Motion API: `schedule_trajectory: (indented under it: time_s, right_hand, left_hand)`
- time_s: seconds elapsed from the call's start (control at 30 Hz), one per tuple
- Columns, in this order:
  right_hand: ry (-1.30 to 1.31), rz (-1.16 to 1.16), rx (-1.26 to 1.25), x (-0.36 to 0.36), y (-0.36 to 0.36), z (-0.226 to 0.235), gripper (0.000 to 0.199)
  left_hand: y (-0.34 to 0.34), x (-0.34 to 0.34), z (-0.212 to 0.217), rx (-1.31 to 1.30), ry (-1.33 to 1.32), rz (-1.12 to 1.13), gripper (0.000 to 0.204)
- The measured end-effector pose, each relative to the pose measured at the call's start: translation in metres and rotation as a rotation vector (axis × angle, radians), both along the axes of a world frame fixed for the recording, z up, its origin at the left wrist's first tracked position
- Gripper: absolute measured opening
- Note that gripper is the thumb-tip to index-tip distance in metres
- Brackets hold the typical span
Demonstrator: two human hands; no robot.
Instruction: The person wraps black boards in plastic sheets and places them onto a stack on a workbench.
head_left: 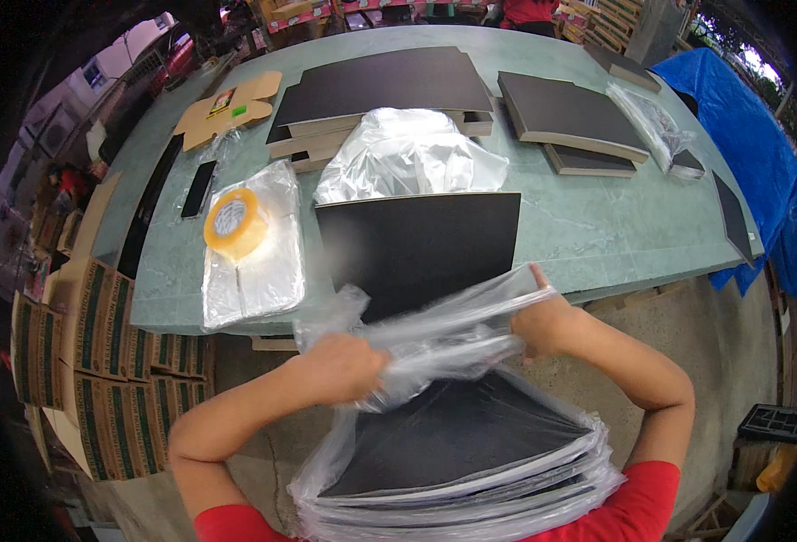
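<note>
My left hand (340, 369) is closed in a fist on a crumpled clear plastic bag (435, 352). Pinching the bag's other side, my right hand (543, 318) has one finger extended upward along its edge. The bag is stretched between both hands, across the lower part of a black board (421, 239) at the table's near edge. Whether that board is inside the bag, I cannot tell. Close to my body, below my hands, is a stack of black boards with pale edges, each wrapped in clear plastic (457, 443).
On the green table (615, 235) lie a yellowish tape roll (236, 223) on flat plastic bags (267, 289), a phone (198, 190), a cardboard piece (236, 104), a silvery plastic pile (412, 158) and black board stacks (389, 81). Printed cartons (109, 406) stand at left, a blue tarp (733, 144) at right.
</note>
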State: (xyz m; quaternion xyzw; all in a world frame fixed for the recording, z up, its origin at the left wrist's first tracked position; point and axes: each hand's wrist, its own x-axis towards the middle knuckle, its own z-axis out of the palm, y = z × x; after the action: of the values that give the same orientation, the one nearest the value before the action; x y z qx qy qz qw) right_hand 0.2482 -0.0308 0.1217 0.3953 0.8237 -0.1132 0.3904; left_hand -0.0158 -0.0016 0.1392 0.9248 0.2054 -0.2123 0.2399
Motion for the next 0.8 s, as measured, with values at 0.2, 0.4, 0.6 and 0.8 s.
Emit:
schedule_trajectory:
  time_s: [0.2,0.4,0.6,0.8]
  right_hand:
    - [0.158,0.136,0.531,-0.016,-0.033,-0.041,0.025]
    - [0.525,-0.143,0.334,-0.029,-0.013,0.000,0.020]
    - [2.064,-1.163,0.748,0.041,0.035,-0.019,0.011]
    - [1.209,-0.495,1.133,-0.012,0.029,-0.028,0.044]
  left_hand:
    - [-0.003,-0.013,-0.055,0.548,0.252,0.125,0.015]
    - [-0.007,-0.030,-0.059,0.500,0.435,0.132,0.008]
    - [-0.029,0.003,0.014,-0.008,-0.654,0.008,0.017]
    - [0.094,-0.071,-0.047,0.905,-0.932,1.039,0.035]
